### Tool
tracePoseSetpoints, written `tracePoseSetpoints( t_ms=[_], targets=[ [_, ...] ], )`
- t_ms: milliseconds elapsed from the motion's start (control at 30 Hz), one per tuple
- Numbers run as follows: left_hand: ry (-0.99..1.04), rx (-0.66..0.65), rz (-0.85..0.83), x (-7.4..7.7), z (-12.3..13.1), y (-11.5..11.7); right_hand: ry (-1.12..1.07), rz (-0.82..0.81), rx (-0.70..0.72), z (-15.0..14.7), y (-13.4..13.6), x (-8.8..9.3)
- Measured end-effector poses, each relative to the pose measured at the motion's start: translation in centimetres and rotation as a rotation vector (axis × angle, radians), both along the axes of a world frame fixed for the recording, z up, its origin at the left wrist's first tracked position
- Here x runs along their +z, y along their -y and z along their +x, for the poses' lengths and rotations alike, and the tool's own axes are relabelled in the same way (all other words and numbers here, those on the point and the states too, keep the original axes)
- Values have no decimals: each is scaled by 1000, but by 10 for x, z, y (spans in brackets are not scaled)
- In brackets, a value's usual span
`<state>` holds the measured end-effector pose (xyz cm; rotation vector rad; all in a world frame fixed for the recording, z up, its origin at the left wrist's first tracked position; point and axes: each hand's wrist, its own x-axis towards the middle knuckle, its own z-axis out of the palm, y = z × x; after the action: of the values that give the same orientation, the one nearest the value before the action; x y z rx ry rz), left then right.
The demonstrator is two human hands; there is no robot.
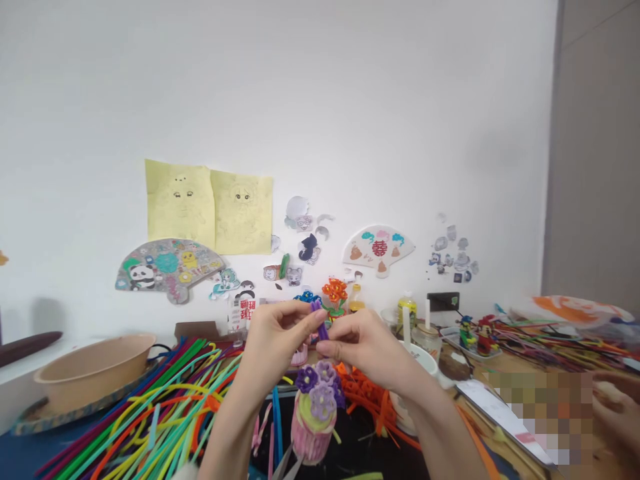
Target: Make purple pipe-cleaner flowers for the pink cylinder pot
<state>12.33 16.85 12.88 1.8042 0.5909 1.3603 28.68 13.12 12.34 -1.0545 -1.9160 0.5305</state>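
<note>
My left hand and my right hand are raised over the table, both pinching a short purple pipe cleaner bent between their fingertips. Just below them stands a pink pipe-cleaner cupcake topped with purple flowers. Scissors lie at the bottom edge, near my left forearm.
A big spread of colourful pipe cleaners covers the left of the table, beside a tan bowl. Orange pipe-cleaner pieces, a white bowl, bottles, small figures and more pipe cleaners lie right. Another person's hand shows at the right edge.
</note>
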Motion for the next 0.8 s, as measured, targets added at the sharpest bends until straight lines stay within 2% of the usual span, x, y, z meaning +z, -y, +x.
tracePoseSetpoints(
  t_ms=[800],
  targets=[
    [28,55,-17,-2,0,1,21,-3,33,0,-2,0]
  ],
)
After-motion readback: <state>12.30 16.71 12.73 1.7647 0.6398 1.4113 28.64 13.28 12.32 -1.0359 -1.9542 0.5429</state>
